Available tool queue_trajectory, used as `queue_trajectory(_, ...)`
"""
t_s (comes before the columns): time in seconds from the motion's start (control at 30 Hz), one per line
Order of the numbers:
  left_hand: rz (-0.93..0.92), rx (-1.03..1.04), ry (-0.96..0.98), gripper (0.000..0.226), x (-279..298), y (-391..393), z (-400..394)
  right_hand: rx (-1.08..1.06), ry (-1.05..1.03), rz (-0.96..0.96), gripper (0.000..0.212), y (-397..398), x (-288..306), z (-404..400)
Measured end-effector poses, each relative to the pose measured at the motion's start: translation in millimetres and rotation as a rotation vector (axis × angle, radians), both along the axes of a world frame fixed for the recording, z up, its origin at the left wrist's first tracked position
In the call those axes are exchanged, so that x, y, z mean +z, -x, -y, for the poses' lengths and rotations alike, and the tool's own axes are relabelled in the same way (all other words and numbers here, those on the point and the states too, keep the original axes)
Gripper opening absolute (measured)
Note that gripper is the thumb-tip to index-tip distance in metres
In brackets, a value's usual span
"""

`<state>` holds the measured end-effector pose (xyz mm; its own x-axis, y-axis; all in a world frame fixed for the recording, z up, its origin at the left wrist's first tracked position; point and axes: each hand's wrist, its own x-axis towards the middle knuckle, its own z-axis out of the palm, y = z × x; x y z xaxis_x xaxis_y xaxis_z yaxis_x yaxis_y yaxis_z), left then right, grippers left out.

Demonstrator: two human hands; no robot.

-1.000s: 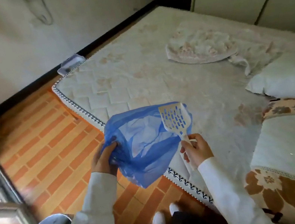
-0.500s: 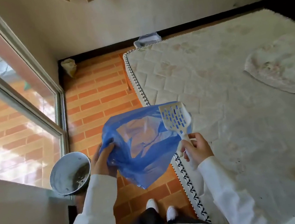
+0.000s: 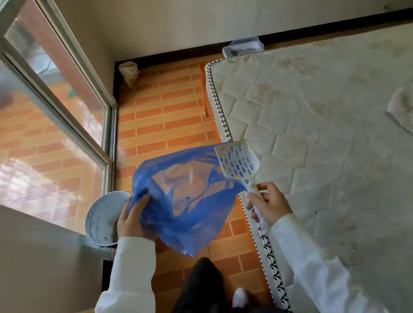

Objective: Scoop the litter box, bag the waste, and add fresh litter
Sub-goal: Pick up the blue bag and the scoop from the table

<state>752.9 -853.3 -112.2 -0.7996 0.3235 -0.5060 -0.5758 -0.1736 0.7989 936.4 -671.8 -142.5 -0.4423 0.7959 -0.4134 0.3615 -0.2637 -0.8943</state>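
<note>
A thin blue plastic bag hangs open in front of me over the brick-tiled floor. My left hand grips its left edge, fingers partly inside the plastic. My right hand holds the handle of a white slotted litter scoop, whose blade stands upright against the bag's right rim. A round grey-white basin sits on the floor just left of my left hand, partly hidden by it.
A bare quilted mattress fills the right side. A glass sliding door runs along the left. A beige bag stands in the far corner, and a clear plastic tub sits by the back wall. My feet stand on the narrow floor strip.
My view has swung left from the mattress towards the glass door and floor strip, bringing the basin into sight. Both hands keep the same hold on bag and scoop.
</note>
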Motion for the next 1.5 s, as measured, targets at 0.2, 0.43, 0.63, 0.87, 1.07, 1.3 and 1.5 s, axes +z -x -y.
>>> queue_trajectory(0.2, 0.014, 0.053, -0.058, 0.027, -6, 43, -27, 0.057, 0.008, 0.003, 0.015, 50, -2, -36)
queue_trajectory(0.43, 0.032, 0.056, -0.136, 0.043, -5, 137, -84, 0.081, -0.015, 0.019, 0.01, 152, -2, -99)
queue_trajectory(0.63, 0.002, 0.005, -0.179, 0.045, 3, 240, -135, 0.038, -0.047, -0.007, 0.01, 256, 8, -145)
queue_trajectory(0.87, 0.026, -0.032, -0.163, 0.043, 6, 350, -203, -0.006, 0.003, -0.044, 0.011, 345, 15, -194)
queue_trajectory(1.07, 0.035, -0.039, -0.155, 0.037, -2, 422, -276, -0.002, -0.008, 0.005, 0.01, 417, 10, -263)
queue_trajectory(1.3, 0.042, 0.02, -0.122, 0.037, -3, 517, -380, -0.002, -0.011, 0.024, 0.012, 517, -2, -380)
queue_trajectory(1.5, 0.031, 0.058, -0.144, 0.044, 5, 601, -474, 0.075, -0.076, 0.047, 0.013, 610, 10, -487)
